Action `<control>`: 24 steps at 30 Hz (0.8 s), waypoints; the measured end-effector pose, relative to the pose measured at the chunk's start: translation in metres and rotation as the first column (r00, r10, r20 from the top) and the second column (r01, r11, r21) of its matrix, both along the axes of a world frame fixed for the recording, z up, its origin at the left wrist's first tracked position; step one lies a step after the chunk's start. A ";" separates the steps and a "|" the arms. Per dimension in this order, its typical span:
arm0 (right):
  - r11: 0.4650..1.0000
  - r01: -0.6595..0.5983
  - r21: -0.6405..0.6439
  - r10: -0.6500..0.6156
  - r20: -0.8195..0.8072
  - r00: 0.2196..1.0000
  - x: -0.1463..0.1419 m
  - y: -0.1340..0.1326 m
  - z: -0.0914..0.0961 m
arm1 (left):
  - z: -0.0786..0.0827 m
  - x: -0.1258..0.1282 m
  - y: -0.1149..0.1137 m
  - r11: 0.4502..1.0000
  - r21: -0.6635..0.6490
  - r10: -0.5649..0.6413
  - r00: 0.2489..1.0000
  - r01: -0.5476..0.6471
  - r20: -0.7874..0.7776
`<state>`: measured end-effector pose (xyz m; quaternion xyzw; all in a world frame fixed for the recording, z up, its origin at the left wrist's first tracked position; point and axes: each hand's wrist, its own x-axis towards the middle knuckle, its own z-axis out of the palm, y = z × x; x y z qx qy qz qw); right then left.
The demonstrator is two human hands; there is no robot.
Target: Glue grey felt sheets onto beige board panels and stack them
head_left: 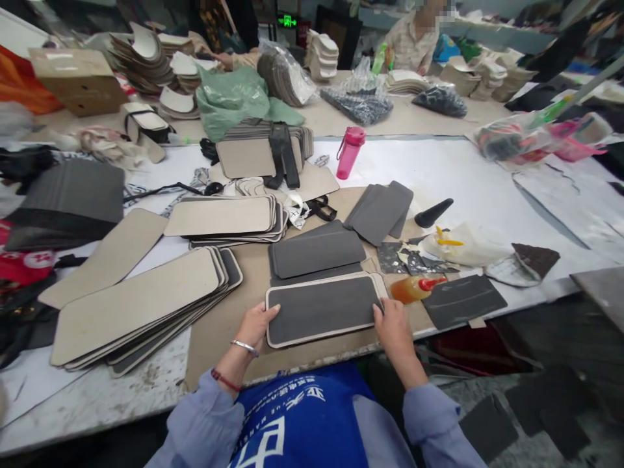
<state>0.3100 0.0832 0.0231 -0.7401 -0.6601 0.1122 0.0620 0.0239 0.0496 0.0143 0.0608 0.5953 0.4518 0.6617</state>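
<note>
Right in front of me lies a rounded rectangular panel [322, 311], dark grey on top with a beige border. Its left end is pinched between the thumb and fingers of my left hand [257, 324]. At the opposite end, my right hand [394, 325] grips the panel's right edge in the same way. Just behind it are dark grey panels [316, 247], partly overlapped by the held one. A glue bottle [409, 290] with amber contents and a red tip lies close to my right hand. Stacked beige panels [141, 305] sit left of my left hand.
Another beige stack [219, 216] and loose grey panels [383, 208] lie farther back. A pink drink bottle [350, 153] stands upright. To the right are a black tapered tool [433, 212], a dark sheet [465, 301] and a crumpled wrapper [463, 244]. People are across the table.
</note>
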 end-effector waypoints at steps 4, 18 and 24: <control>1.000 0.017 -0.025 -0.018 -0.053 0.998 0.013 0.000 -0.011 | 0.005 0.001 0.000 0.999 -0.033 0.006 1.000 -0.005 0.009; 0.993 0.031 -0.112 -0.055 -0.218 0.974 0.027 0.011 -0.017 | 0.018 0.007 0.004 0.992 -0.130 -0.014 1.000 0.011 -0.025; 0.990 0.047 -0.131 -0.085 -0.296 0.952 0.032 0.014 -0.022 | 0.015 0.009 0.001 0.996 -0.083 0.034 0.998 -0.038 -0.046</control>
